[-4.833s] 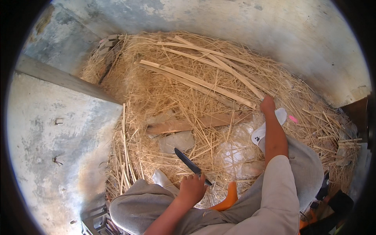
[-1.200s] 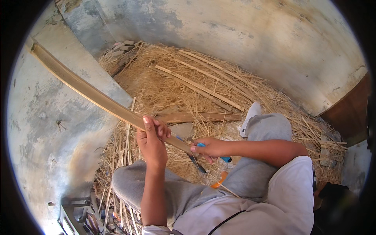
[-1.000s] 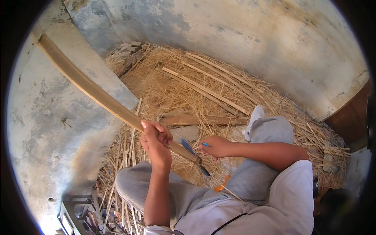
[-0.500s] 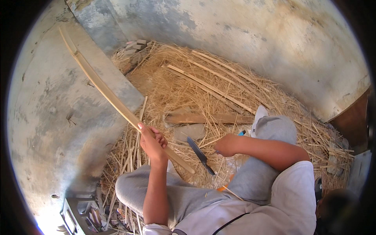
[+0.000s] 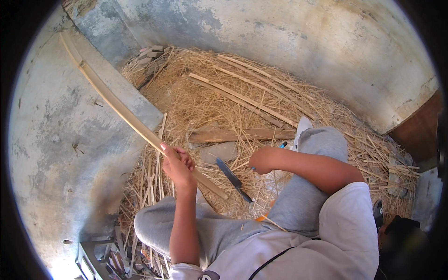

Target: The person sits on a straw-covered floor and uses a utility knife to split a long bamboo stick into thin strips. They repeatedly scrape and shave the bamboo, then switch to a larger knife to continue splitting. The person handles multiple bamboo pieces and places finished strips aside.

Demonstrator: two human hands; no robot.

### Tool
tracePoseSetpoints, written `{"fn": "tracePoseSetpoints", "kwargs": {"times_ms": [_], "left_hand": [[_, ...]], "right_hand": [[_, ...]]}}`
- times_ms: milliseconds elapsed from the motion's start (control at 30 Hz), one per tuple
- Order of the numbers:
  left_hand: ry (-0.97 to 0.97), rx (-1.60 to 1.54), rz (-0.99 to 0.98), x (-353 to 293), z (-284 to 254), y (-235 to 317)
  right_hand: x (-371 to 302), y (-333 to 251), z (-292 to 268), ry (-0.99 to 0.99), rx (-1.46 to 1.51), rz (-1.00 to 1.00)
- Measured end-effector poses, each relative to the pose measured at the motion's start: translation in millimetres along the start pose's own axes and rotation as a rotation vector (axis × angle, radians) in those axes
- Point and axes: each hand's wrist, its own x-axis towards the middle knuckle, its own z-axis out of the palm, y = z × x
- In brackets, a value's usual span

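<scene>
A long, pale split-bamboo strip (image 5: 119, 106) slants from the upper left down toward my lap. My left hand (image 5: 178, 164) is closed around it near its lower end, thumb along the top. The far end reaches up in front of the left wall. My right hand (image 5: 264, 160) is closed in a fist to the right, apart from the strip. A bit of blue (image 5: 283, 145) shows behind it and a small dark part at its fingers, but I cannot make out what it grips. Between my hands a dark-bladed knife (image 5: 229, 173) lies on the litter, handle toward me.
Straw-like shavings cover the floor. Several bamboo strips (image 5: 247, 102) lie beyond, with a wooden plank (image 5: 219, 136) and a flat stone (image 5: 218, 152) nearer. Worn plaster walls (image 5: 289, 32) close in the back and left. A grey frame (image 5: 91, 261) stands at lower left.
The whole view has shifted slightly, so the scene sits a little more to the left and higher. Both hands keep nearly the same places, the left one still gripping the strip.
</scene>
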Motion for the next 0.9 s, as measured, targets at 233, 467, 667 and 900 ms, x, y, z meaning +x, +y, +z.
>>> {"fn": "tracePoseSetpoints", "kwargs": {"times_ms": [233,467,667,900], "left_hand": [[-0.021,0.027,-0.001,-10.9,20.9,2.1],[-0.026,0.039,-0.047,-23.3,25.1,5.6],[-0.031,0.091,-0.051,-21.0,30.8,4.6],[0.005,0.121,-0.241,-14.1,36.5,4.2]], "right_hand": [[21.7,38.4,-3.2,-0.166,0.298,0.152],[60.2,249.6,12.6,0.385,0.084,0.795],[115.8,292.2,132.0,0.476,0.444,0.997],[146.3,277.8,156.5,0.505,0.559,0.954]]}}
